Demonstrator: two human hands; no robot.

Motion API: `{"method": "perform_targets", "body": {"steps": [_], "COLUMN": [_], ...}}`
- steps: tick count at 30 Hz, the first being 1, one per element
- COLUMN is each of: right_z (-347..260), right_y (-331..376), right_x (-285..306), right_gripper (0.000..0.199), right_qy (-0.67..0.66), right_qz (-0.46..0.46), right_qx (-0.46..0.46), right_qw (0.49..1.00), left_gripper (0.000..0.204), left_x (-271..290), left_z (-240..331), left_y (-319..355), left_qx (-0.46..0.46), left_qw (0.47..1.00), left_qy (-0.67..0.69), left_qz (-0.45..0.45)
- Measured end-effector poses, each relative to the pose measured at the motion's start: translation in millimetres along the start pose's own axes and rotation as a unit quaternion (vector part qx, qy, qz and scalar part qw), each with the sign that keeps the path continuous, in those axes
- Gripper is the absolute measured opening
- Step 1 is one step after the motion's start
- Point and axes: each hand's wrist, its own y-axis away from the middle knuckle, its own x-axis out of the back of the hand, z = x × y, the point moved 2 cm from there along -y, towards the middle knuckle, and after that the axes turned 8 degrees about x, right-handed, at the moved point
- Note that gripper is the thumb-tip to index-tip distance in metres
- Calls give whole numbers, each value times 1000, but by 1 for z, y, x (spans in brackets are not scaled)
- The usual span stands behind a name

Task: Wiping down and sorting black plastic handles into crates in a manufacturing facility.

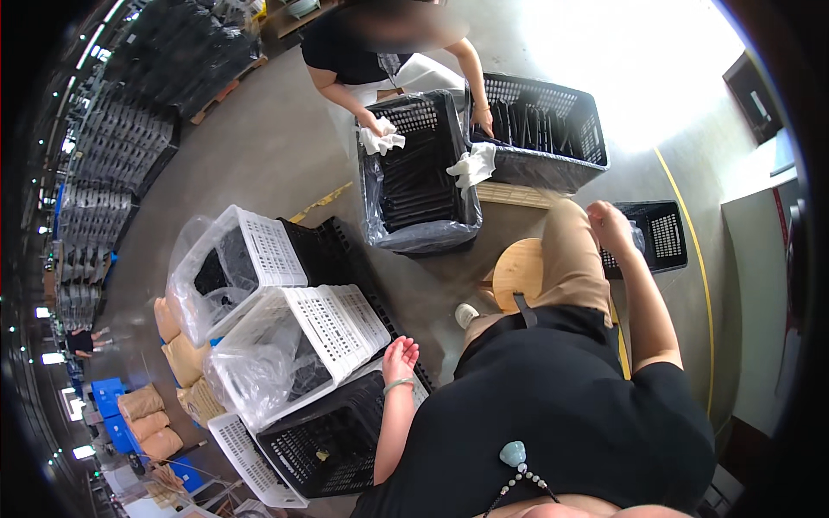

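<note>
My left hand (401, 358), with a bangle at its wrist, is beside the white crate (338, 326). Its fingers are loosely bent and apart, with nothing between them. On the other side, my right hand (610, 226) hangs over the near edge of a small black crate (663, 237). Its fingers are curled in and I see nothing in them. Ahead stands a black crate lined with clear plastic (469, 226), with rows of flat black parts (419, 177) inside. A second black crate (553, 164) beside it holds more upright black parts.
Across the crates, another person (345, 56) grips a white cloth (382, 136) and reaches into the second crate. Another white cloth (473, 167) lies over the crate rims. A round wooden stool (518, 272) stands by my leg. Stacked crates (121, 129) and brown sacks (142, 401) fill the left.
</note>
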Motion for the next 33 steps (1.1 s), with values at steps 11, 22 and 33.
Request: {"method": "perform_targets", "body": {"steps": [11, 22, 33], "right_z": [-57, 32, 6], "right_y": [-224, -257, -269], "right_x": [-136, -351, -304], "right_gripper": [11, 39, 30], "right_qy": [62, -614, -650], "right_qz": [-212, -258, -33], "right_qx": [124, -327, -74], "right_qw": [967, 670, 755], "left_gripper": [15, 14, 19], "left_x": [-85, -201, -322], "left_z": [33, 16, 74], "left_y": [-57, -49, -182], "left_qx": [-50, -35, -256], "left_qw": [983, 980, 945], "left_qy": [173, 167, -125], "left_qz": [33, 101, -158]}}
